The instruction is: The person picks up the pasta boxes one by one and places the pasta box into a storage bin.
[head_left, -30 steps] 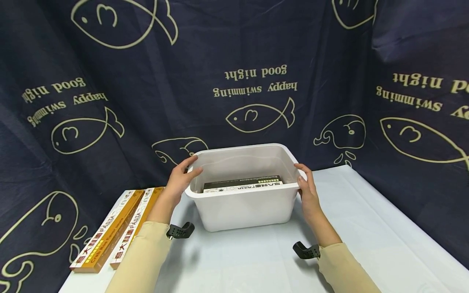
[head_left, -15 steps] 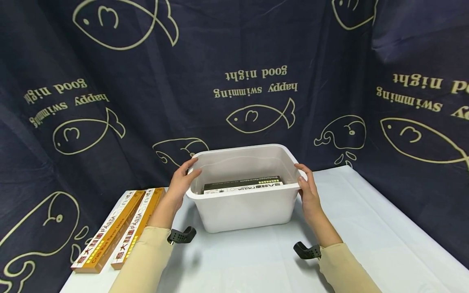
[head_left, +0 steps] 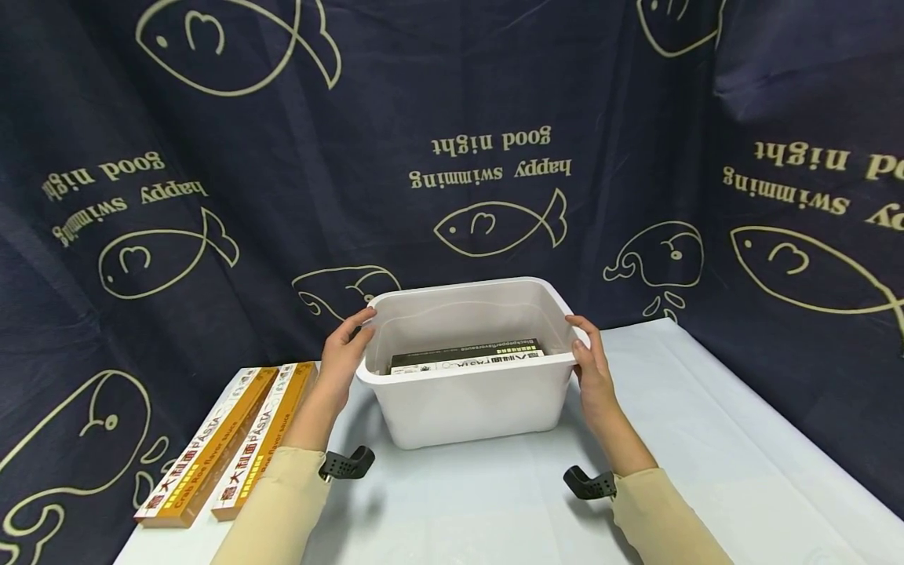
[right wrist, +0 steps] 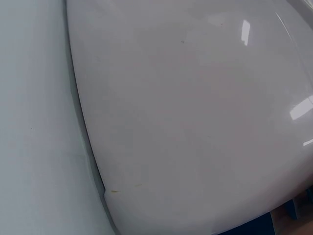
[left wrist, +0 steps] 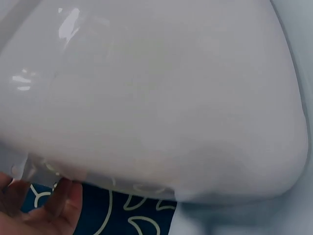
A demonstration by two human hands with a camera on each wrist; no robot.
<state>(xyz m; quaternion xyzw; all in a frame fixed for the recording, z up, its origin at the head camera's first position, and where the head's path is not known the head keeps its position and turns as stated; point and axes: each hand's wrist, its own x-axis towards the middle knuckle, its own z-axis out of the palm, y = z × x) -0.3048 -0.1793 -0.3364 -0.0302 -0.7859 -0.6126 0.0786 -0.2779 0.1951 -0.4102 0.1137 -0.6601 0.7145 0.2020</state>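
A white plastic bin (head_left: 473, 404) stands on the table, its mouth facing up. My left hand (head_left: 342, 359) is at its left rim, index fingertip and thumb on the edge. In the left wrist view the left hand's bent fingers (left wrist: 63, 200) show at the rim beside the bin's wall (left wrist: 161, 107). My right hand (head_left: 595, 369) grips the right rim, thumb and fingers at the edge; the right wrist view shows mostly the bin's outer wall (right wrist: 186, 107). Inside the bin lie a black box (head_left: 466, 352) and a white pasta box (head_left: 469, 362), largely hidden by the front wall.
Two orange-and-white pasta boxes (head_left: 205, 451) (head_left: 264, 439) lie side by side on the table's left. A dark blue curtain (head_left: 494, 102) with fish drawings hangs close behind the bin. The pale blue tablecloth (head_left: 706, 439) extends to the right, ending at the curtain.
My left thumb has drawn back from over the bin's inside to its left rim. The bin and my right hand stay nearly the same.
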